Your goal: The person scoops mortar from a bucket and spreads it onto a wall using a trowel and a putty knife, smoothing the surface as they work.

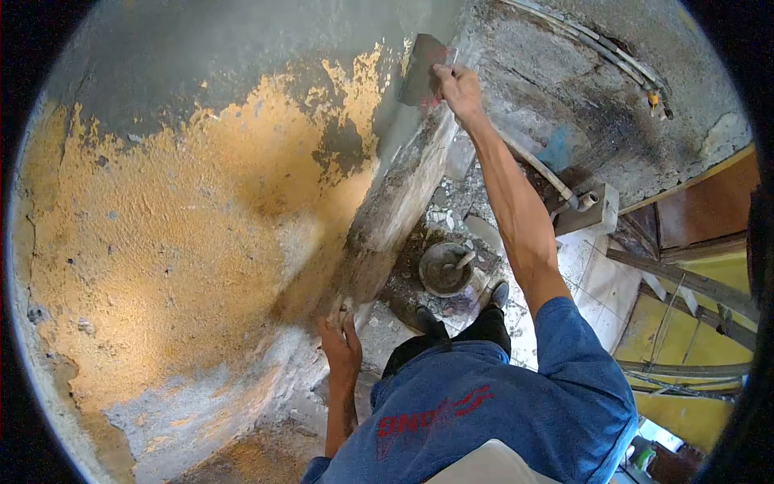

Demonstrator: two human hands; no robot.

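1. Grasping the flat blade, the fingers of the right hand are closed at its right edge, at 12 o'clock of the view. The blade is at the grey strip of the wall, near the corner; full contact I cannot tell.
2. The left hand is at 7 o'clock, beside the lower wall. Its fingers are partly bent; whether they grasp something small, I cannot tell.
3. The round bucket stands at 4 o'clock, near the centre, close to the shoes. A careless step could tip it, I judge.
4. Debris lies on the floor around it, so a foot could slip while the arm is stretched.
5. If the blade tilts too much, its edge could scratch the grey surface. The loose yellow paint, at 9 o'clock, could flake when rubbed.
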